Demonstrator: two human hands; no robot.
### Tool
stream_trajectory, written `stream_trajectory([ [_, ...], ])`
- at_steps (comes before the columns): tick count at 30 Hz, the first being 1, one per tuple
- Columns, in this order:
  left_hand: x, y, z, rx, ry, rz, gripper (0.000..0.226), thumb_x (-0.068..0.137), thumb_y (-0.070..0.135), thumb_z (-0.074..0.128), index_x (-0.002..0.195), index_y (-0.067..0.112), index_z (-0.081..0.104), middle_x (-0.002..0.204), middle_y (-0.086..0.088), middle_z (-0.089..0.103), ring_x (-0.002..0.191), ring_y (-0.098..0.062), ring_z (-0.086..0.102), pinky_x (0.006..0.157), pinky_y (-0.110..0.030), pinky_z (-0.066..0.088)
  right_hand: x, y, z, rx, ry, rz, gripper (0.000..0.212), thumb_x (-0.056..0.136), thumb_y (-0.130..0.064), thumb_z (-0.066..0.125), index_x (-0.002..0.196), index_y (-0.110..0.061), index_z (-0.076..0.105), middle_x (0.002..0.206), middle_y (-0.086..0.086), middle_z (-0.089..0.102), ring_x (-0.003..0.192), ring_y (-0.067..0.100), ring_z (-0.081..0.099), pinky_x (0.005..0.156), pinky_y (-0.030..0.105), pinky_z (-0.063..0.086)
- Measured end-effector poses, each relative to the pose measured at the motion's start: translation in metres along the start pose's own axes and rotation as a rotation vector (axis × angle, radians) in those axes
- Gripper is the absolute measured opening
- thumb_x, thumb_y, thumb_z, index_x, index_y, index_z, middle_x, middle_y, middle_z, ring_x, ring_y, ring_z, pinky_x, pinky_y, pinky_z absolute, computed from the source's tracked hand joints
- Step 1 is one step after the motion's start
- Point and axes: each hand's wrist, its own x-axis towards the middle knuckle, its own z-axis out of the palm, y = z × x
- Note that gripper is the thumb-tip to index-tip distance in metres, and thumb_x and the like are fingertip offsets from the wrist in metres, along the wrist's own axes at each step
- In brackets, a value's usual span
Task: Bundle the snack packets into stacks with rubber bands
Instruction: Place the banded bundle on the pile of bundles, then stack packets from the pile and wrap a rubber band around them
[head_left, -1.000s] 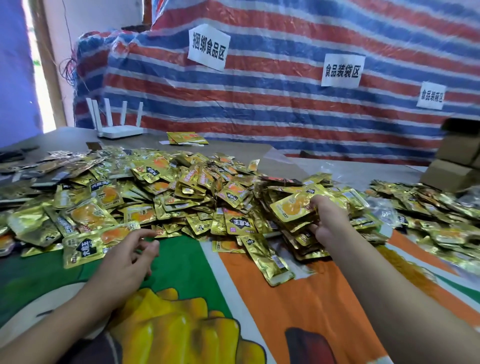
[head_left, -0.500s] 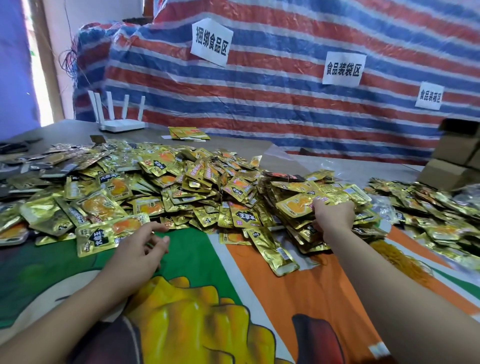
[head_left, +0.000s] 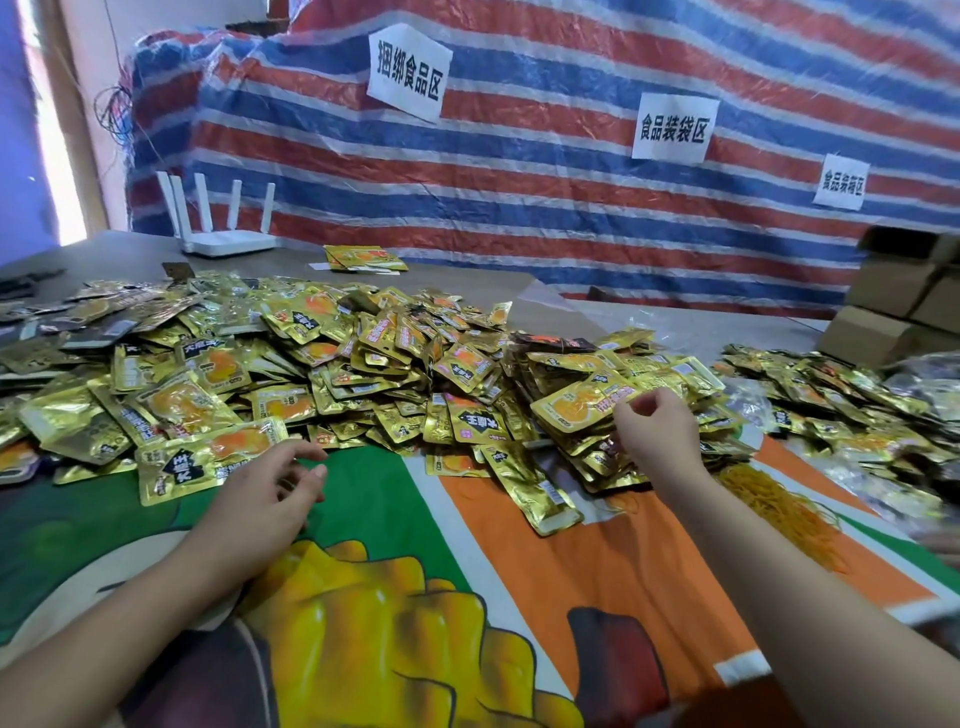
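A wide heap of gold snack packets (head_left: 363, 364) with orange pictures covers the middle of the table. My right hand (head_left: 657, 434) reaches into the right side of the heap and pinches the edge of one gold packet (head_left: 582, 402) lying on top. My left hand (head_left: 260, 499) hovers over the green part of the cloth, fingers loosely curled and holding nothing, just beside a large gold packet (head_left: 202, 460) at the heap's near edge. A pile of yellow rubber bands (head_left: 779, 499) lies on the cloth to the right of my right forearm.
A second spread of gold packets (head_left: 831, 395) lies at the right. Cardboard boxes (head_left: 904, 296) stand at the far right. A white router (head_left: 228, 241) and a small stack of packets (head_left: 363, 257) sit at the back, before a striped tarp (head_left: 519, 171) with paper signs.
My right hand has shifted slightly and now pinches the top packet's edge. My left hand moved a little to the right along the heap's near edge.
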Motion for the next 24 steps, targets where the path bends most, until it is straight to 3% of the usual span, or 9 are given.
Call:
stream_trajectory([
  [2, 0.0, 0.0, 0.0, 0.013, -0.004, -0.002, 0.011, 0.098, 0.019, 0.055, 0.107, 0.022, 0.062, 0.081, -0.003, 0.068, 0.064, -0.017, 0.065, 0.058, -0.027, 0.047, -0.008, 0.008, -0.002, -0.211, -0.079, -0.235, 0.025, 0.087, -0.039, 0.07, 0.095, -0.018, 0.058, 0.095, 0.004, 0.061, 0.086, 0.023, 0.06, 0.068, 0.034, 0.047],
  [5, -0.001, 0.001, 0.001, 0.02, -0.002, -0.01, 0.011, 0.098, 0.019, 0.056, 0.106, 0.022, 0.062, 0.08, -0.002, 0.068, 0.064, -0.015, 0.065, 0.057, -0.024, 0.046, -0.017, 0.018, 0.005, -0.66, -0.09, -0.608, 0.07, 0.078, -0.059, 0.074, 0.131, -0.017, 0.056, 0.112, 0.007, 0.054, 0.106, 0.027, 0.051, 0.085, 0.039, 0.046],
  [7, -0.001, 0.001, 0.001, 0.021, 0.001, -0.022, 0.011, 0.098, 0.019, 0.056, 0.105, 0.022, 0.063, 0.08, -0.002, 0.069, 0.064, -0.013, 0.066, 0.056, -0.023, 0.045, -0.018, 0.018, 0.014, -0.871, -0.055, -0.715, 0.076, 0.08, -0.066, 0.067, 0.139, -0.021, 0.05, 0.116, 0.008, 0.052, 0.106, 0.027, 0.05, 0.082, 0.037, 0.044],
  [9, -0.002, 0.002, 0.001, 0.022, 0.004, -0.028, 0.01, 0.098, 0.019, 0.056, 0.104, 0.023, 0.063, 0.079, -0.002, 0.069, 0.063, -0.014, 0.066, 0.056, -0.025, 0.046, -0.013, 0.016, 0.022, -0.944, -0.054, -0.703, 0.065, 0.087, -0.063, 0.059, 0.136, -0.022, 0.048, 0.119, 0.007, 0.051, 0.109, 0.026, 0.051, 0.078, 0.035, 0.042],
  [12, -0.002, 0.003, 0.0, 0.018, 0.004, -0.034, 0.01, 0.098, 0.02, 0.055, 0.104, 0.024, 0.063, 0.079, -0.003, 0.069, 0.061, -0.016, 0.065, 0.057, -0.027, 0.046, -0.002, 0.009, 0.029, -0.814, 0.009, -0.566, 0.051, 0.092, -0.057, 0.056, 0.126, -0.018, 0.053, 0.109, 0.006, 0.054, 0.102, 0.026, 0.055, 0.068, 0.032, 0.037],
  [16, -0.002, 0.003, 0.0, -0.008, 0.005, -0.052, 0.011, 0.099, 0.019, 0.055, 0.103, 0.024, 0.062, 0.079, -0.005, 0.069, 0.062, -0.02, 0.065, 0.059, -0.03, 0.048, 0.012, 0.004, 0.037, -0.713, 0.022, -0.384, 0.05, 0.093, -0.055, 0.056, 0.12, -0.014, 0.049, 0.114, 0.006, 0.056, 0.107, 0.029, 0.058, 0.068, 0.034, 0.04],
  [20, -0.003, 0.005, 0.0, -0.036, 0.021, -0.065, 0.011, 0.098, 0.018, 0.055, 0.102, 0.024, 0.063, 0.077, -0.005, 0.069, 0.062, -0.021, 0.065, 0.059, -0.028, 0.048, 0.015, 0.006, 0.043, -0.676, -0.012, -0.384, 0.061, 0.09, -0.063, 0.056, 0.126, -0.015, 0.047, 0.118, 0.006, 0.055, 0.107, 0.027, 0.057, 0.066, 0.032, 0.039],
  [24, -0.002, 0.004, 0.0, -0.019, 0.012, -0.058, 0.011, 0.098, 0.017, 0.055, 0.103, 0.023, 0.063, 0.077, -0.004, 0.07, 0.061, -0.019, 0.065, 0.058, -0.027, 0.048, 0.009, 0.007, 0.037, -0.608, 0.046, -0.464, 0.058, 0.093, -0.06, 0.053, 0.126, -0.012, 0.052, 0.114, 0.005, 0.059, 0.103, 0.027, 0.06, 0.068, 0.034, 0.044],
])
